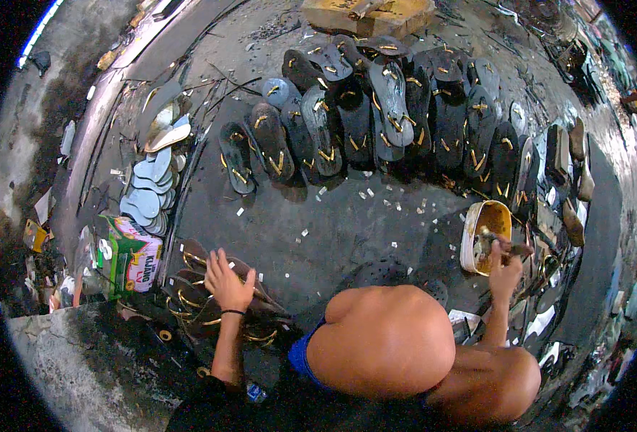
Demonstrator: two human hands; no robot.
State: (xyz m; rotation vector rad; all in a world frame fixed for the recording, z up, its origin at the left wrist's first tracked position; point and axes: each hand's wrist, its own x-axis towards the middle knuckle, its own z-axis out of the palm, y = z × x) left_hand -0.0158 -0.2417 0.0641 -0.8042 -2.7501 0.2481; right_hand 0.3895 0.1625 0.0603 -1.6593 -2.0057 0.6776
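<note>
My right hand (505,276) grips a short brush (518,249) by its dark handle. The brush's head dips into a white tub (467,245) with a yellow-brown, crusted inside, on my right. My left hand (230,284), a dark band at its wrist, has its fingers stretched out and slightly spread. It is over a heap of brown sandals (204,306) with yellowish strap parts; whether it touches them I cannot tell. In front of me, dark sandal soles (323,133) with short yellow strap ends lie in an overlapping row.
On the left are a stack of grey-blue sole pieces (145,194) and a green-and-white carton (132,255). A yellow-brown block (369,16) sits at the far side. Small pale scraps dot the dark floor mat (333,248). More soles and debris line the right side.
</note>
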